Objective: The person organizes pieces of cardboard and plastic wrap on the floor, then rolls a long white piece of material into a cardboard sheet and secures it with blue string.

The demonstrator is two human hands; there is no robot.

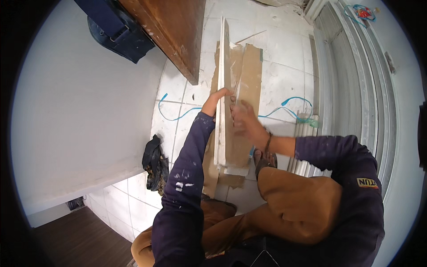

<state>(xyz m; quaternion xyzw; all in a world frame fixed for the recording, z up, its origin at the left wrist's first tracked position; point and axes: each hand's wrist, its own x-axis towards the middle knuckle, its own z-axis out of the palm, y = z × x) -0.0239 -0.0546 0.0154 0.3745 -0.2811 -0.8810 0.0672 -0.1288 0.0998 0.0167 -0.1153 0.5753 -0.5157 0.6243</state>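
Note:
A long, narrow white panel (221, 133) stands on its edge in front of me, running away from my knees. My left hand (216, 100) is closed over it from the left side, with the thumb reaching across the upper edge. Against or just beside the panel's right face is my right hand (244, 117). Motion smears its fingers, so whether they hold anything does not show. Flattened brown cardboard (251, 75) lies under the panel on the tiled floor.
A blue strap (180, 116) crosses the floor on both sides. A wooden door (173, 35) and a dark bag (126, 42) are at the upper left. Black crumpled plastic (153, 162) lies by the left wall. Metal shutter tracks (344, 75) line the right.

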